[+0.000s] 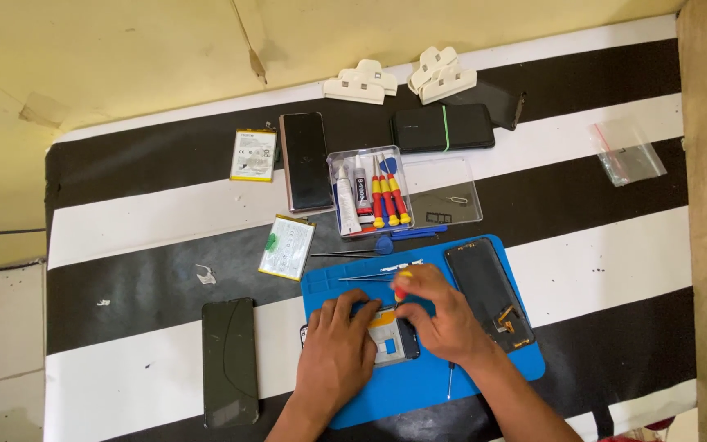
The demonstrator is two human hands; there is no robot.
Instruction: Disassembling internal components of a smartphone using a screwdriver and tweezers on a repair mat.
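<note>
An opened phone (392, 337) with its insides showing lies on the blue work mat (419, 385). My left hand (335, 348) lies flat on the phone's left part and pins it down. My right hand (439, 315) grips a small screwdriver with a red and yellow handle (403, 284), its tip down on the phone's upper edge. A detached black screen panel (488, 292) with a flex cable rests on the mat to the right.
Tweezers (345, 254) and a blue pry tool (398, 239) lie above the mat. A clear tool box (370, 191) holds screwdrivers and glue tubes. Two batteries (286, 247) (254, 154), black phones (229, 360) (305, 160) (443, 127), white clamps (403, 80) and a plastic bag (628, 151) lie around.
</note>
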